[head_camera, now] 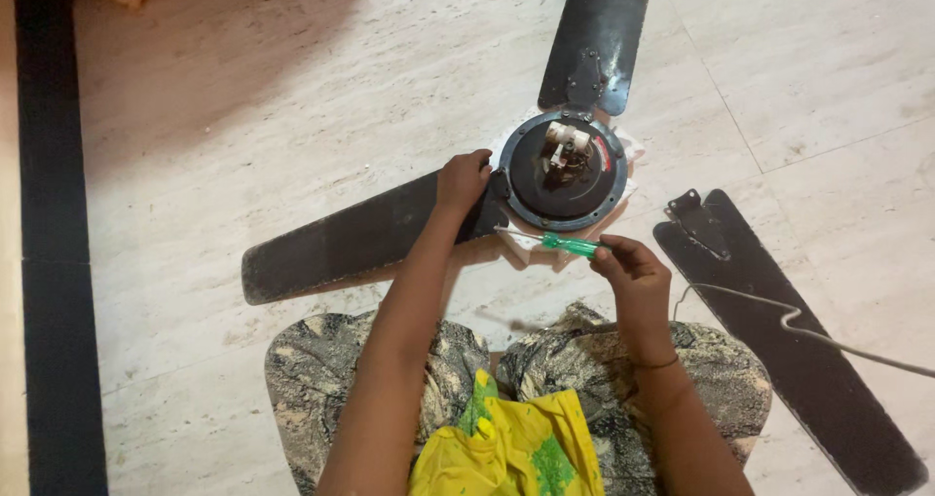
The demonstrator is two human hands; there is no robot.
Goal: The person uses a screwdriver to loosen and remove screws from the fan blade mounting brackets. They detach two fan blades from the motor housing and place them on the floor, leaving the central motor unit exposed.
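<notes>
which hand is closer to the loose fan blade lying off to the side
Right. The right hand, holding a green screwdriver, is beside the detached blade; the left hand is across the motor hub.

clearance around fan motor [565, 170]
open floor [292, 116] to the upper left and far right; attached blades [360, 238] block the left and top, loose blade [779, 330] and white cord [808, 325] lie right, knees close off the near side.

Black fan blades [360, 238], green-handled screwdriver [568, 246], yellow-green cloth [511, 447], cream marbled floor [243, 116], grey mottled trousers [321, 369]
</notes>
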